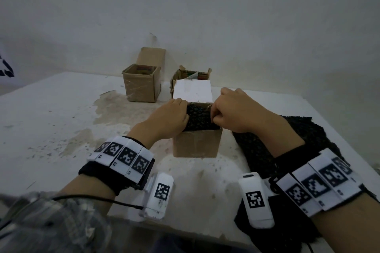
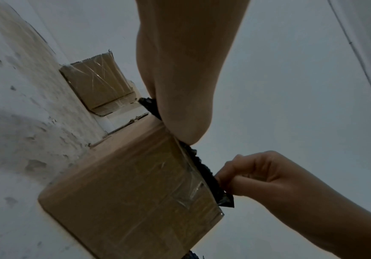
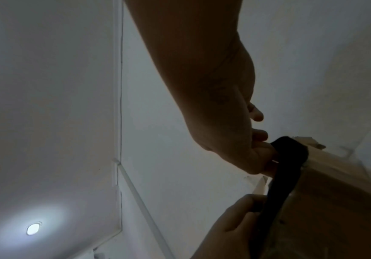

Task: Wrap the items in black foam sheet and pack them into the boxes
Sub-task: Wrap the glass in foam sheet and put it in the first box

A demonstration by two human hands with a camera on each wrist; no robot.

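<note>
An open cardboard box (image 1: 197, 144) stands mid-table, its white-lined flap (image 1: 192, 90) raised at the back. A bundle wrapped in black foam (image 1: 198, 119) sits in the box's open top, and what it wraps is hidden. My left hand (image 1: 178, 116) curls over the bundle's left end. My right hand (image 1: 221, 116) pinches the foam at the right end. In the left wrist view the left hand (image 2: 180, 119) presses on the box (image 2: 131, 189) rim, and the right hand (image 2: 246, 175) pinches the foam edge (image 2: 204, 168). The right wrist view shows the right hand (image 3: 242, 145) holding the foam (image 3: 286, 168).
Two more open cardboard boxes stand by the back wall, one at the left (image 1: 141, 85) and one behind the white flap (image 1: 191, 75), both with things inside. Spare black foam sheets (image 1: 298, 141) lie on the table (image 1: 51, 119) to the right, running to its front edge.
</note>
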